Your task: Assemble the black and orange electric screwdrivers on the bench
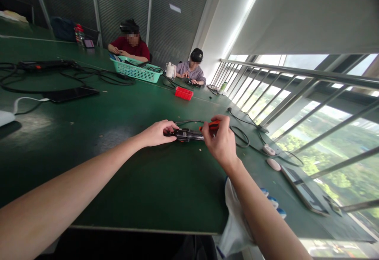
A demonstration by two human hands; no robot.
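A long black device (189,134) lies on the green table (154,181) in front of me. My left hand (156,132) is closed on its left end, fingers curled over it. My right hand (220,139) is closed round an orange-handled tool (213,124) at the device's right end, where the tool's tip is hidden by my fingers. A black cable (241,133) loops on the table just right of that hand.
A dark tablet (71,93), a white adapter (6,117) and black cables (59,72) lie at left. A teal basket (136,70) and red tray (184,93) stand farther back, where two seated people work. Small white parts (272,164), a phone (303,191) and a metal railing (296,94) are at right.
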